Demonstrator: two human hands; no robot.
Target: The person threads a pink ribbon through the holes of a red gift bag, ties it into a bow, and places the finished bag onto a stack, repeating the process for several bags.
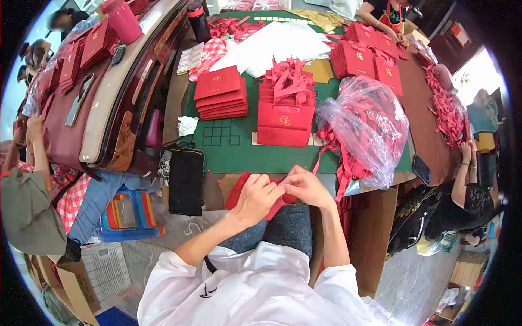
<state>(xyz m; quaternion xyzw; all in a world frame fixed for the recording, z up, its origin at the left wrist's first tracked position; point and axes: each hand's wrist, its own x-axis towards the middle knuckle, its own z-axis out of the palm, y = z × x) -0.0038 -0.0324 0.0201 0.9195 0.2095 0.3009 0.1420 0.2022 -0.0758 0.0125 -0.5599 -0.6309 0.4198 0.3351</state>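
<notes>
Over my lap, at the table's near edge, both hands meet on a red gift bag [237,191], mostly hidden behind my fingers. My left hand [254,199] is closed on it, fingers curled. The fingertips of my right hand [308,187] pinch close against the left, at what looks like a red ribbon [286,199]; the exact grip is hidden. Just beyond stands a row of red bags [285,122] with gold lettering and ribbon handles on top. Left of these lies a stack of flat red bags [220,92]. A clear plastic sack [370,125] of red ribbons rests to the right.
A green cutting mat [217,155] covers the table. More red bags [361,60] stand at the back right, near another person's hands. A black pouch [186,182] hangs at the near left edge, and a phone [421,169] lies right. A dark bottle [198,23] stands behind.
</notes>
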